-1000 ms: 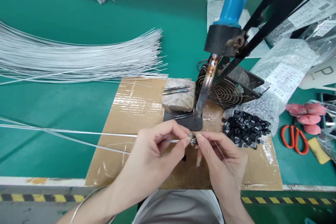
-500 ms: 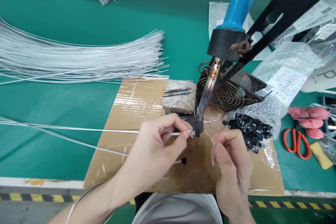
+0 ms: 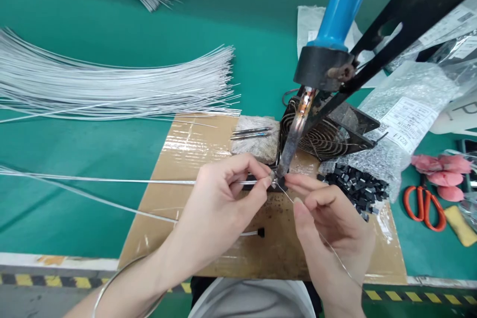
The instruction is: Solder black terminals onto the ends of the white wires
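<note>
My left hand (image 3: 223, 208) pinches thin white wires (image 3: 164, 182) near their right end. The small black connector on that end is mostly hidden by my fingertips and the soldering iron (image 3: 292, 144). The iron's tip points down right beside those fingertips. From the right, my right hand (image 3: 331, 228) holds a thin solder wire (image 3: 339, 258) between thumb and fingers; its end reaches the iron's tip. Whether the solder touches the connector I cannot tell. Another wire end with a black connector (image 3: 261, 232) lies on the cardboard (image 3: 286, 258) below my left hand.
A black fan (image 3: 328, 134) sits behind the iron, beside a pale block (image 3: 257, 144) bearing metal rods. Black connectors (image 3: 357, 186) are heaped at right, near orange-handled scissors (image 3: 425, 208). Bundled white wires (image 3: 122, 89) lie at left. The iron's black stand arm (image 3: 402, 25) crosses overhead.
My right hand has moved left and up, bringing the solder wire's end to the iron's tip. The held wire end has shifted slightly up toward the tip.
</note>
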A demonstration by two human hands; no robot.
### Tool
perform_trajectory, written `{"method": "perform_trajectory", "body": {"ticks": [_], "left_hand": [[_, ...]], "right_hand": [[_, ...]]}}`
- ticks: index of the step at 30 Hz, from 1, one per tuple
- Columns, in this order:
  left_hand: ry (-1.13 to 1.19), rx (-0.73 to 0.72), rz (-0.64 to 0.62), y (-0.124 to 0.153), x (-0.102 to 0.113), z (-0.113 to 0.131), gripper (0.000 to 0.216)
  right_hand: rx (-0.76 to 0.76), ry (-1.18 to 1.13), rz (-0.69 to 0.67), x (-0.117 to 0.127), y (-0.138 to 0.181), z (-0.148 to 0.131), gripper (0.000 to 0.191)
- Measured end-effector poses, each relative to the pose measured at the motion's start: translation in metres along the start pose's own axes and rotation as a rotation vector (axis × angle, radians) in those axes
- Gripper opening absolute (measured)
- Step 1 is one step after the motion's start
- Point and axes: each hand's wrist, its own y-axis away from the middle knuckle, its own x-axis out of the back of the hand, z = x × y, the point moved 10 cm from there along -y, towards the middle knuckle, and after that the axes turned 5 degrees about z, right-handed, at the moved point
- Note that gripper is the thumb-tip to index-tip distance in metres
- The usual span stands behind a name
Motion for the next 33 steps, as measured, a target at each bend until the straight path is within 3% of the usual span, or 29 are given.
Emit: {"method": "perform_trajectory", "body": {"ticks": [23,28,33], "left_hand": [[-0.017,-0.005,-0.004,-0.0007,0.0011,0.0032,0.012],[-0.014,-0.005,-0.004,0.0002,0.0011,0.0029,0.012],[-0.031,-0.002,0.006,0.0006,0.0026,0.0025,0.011]], "right_hand": [[0.040,-0.027,-0.041,-0.0004,-0.0030,-0.0015,0.020],[-0.023,-0.044,0.021,0.0033,-0.0024,0.0029,0.020],[0.027,-0.033,-0.030,0.0004,-0.0039,-0.0003,0.018]]}}
